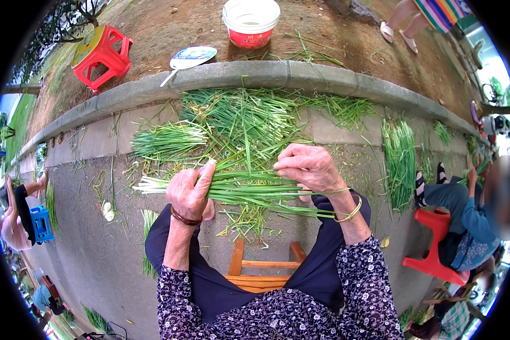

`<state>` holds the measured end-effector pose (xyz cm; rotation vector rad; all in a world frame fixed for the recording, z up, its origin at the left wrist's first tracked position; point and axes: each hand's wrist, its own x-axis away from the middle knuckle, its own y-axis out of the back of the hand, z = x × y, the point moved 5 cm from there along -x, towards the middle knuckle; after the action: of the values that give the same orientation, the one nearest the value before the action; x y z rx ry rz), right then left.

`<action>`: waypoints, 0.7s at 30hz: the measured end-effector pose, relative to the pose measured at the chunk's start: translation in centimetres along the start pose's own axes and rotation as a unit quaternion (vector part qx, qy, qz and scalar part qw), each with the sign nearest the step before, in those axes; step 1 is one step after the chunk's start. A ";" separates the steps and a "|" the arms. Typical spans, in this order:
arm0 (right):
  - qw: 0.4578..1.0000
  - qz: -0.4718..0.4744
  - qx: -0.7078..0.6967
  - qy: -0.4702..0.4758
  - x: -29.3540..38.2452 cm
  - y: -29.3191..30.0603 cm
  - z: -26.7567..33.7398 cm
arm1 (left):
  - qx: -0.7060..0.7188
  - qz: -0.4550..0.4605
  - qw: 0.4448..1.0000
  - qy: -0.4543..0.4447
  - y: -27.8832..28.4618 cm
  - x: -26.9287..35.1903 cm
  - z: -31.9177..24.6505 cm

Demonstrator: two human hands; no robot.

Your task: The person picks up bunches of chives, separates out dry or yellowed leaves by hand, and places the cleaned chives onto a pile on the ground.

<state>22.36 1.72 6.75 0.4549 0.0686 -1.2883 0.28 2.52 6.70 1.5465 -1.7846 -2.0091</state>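
Observation:
A bunch of long green chives (246,189) lies across the front of my lap, white stem ends to the left. My left hand (188,190) is wrapped around it near those ends, thumb on top. At the leafy part, my right hand (312,168) has its thumb and fingers pinched together on the upper leaves; how many blades it holds is hidden. Beyond my hands, a loose pile of chives (242,112) covers the paving. A neater bundle (170,139) lies left of the pile. Trimmed scraps (248,221) are strewn below the held bunch.
A stone kerb (255,76) curves beyond the pile. Past it stand a white-and-red bucket (250,25), a hand fan (191,58) and a red stool (102,57). A large chive bundle (398,163) lies right, near a person seated on a red stool (435,246). Another person sits far left.

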 end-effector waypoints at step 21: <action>0.944 -0.242 0.215 -0.059 0.7 2.2 -1.7 | 0.071 0.054 0.994 0.068 -1.9 0.5 -0.7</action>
<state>24.93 2.15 5.66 0.7653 -0.2197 -1.8238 1.56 2.35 5.04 1.5460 -1.9490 -1.7187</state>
